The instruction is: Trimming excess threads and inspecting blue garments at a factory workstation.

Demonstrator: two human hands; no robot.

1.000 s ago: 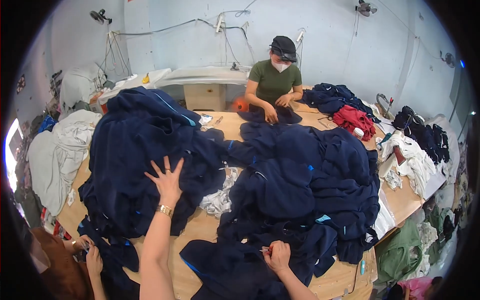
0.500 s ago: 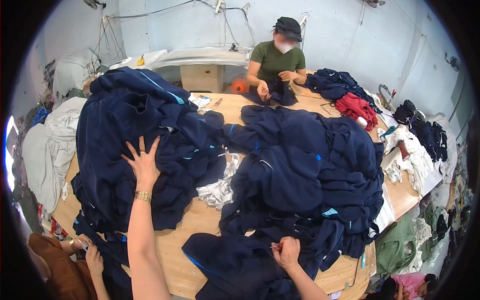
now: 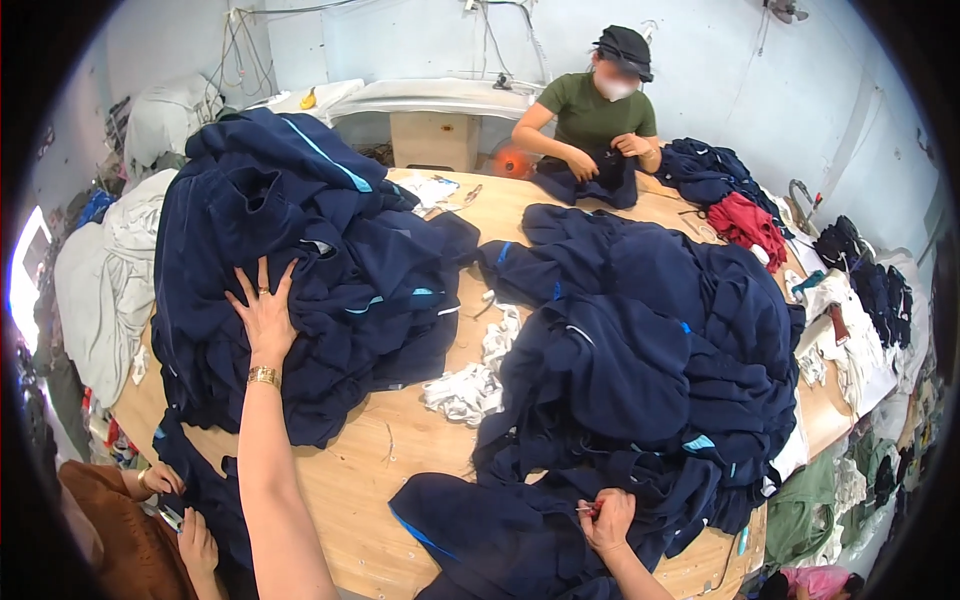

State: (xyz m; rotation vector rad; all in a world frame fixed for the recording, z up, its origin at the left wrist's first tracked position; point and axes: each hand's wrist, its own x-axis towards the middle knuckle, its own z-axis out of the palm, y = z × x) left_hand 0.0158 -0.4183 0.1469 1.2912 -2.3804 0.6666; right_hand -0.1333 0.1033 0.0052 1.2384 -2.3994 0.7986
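Fingers of the left hand (image 3: 265, 315) spread flat on the navy garment pile (image 3: 300, 270); the right hand (image 3: 608, 520) pinches a small tool on the nearer garment (image 3: 500, 530), probably trimming threads.

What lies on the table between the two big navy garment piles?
In the head view, white fabric scraps lie on bare wood between the left pile and right pile.

Two garment heaps on one table, scraps between

The left pile (image 3: 300, 270) fills the frame's centre-left on the table (image 3: 400, 470), the right pile (image 3: 650, 350) its centre-right; scraps (image 3: 470, 385) lie between them. A co-worker (image 3: 600, 110) stands behind, top centre; another garment (image 3: 490, 530) lies at the lower edge.
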